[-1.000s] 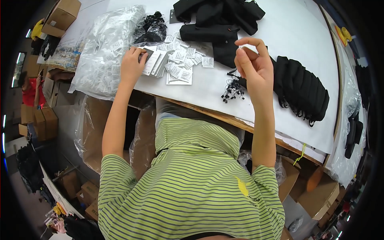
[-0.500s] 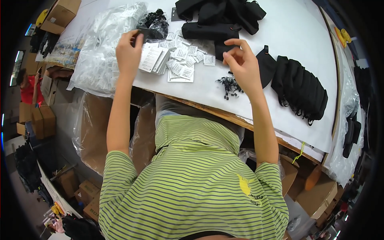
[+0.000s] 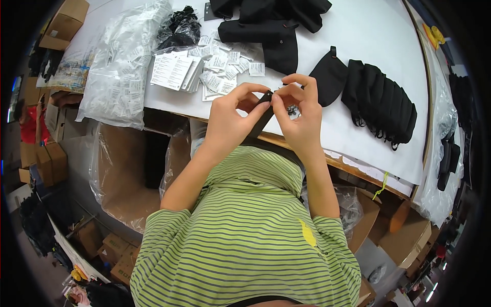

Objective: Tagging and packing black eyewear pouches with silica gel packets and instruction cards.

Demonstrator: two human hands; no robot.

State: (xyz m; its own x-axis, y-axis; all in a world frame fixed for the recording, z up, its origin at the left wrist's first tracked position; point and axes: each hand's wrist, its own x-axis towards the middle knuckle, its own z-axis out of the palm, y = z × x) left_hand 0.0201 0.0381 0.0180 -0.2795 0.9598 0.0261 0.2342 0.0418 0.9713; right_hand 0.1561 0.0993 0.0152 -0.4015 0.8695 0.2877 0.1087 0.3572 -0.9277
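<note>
Black tag (image 3: 265,116) held over the near edge of the desk (image 3: 378,158), its holed corner pinched by thumb and finger of the left hand (image 3: 227,120). Right hand (image 3: 299,115) poised close beside the corner; whether anything is gripped there cannot be told. Best done with tag steadied, hole left uncovered by fingertips.

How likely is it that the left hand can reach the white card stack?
Probably yes: the white card stack lies uncovered, and nothing seems to stand between it and the left hand, though that hand holds a black tag.
</note>
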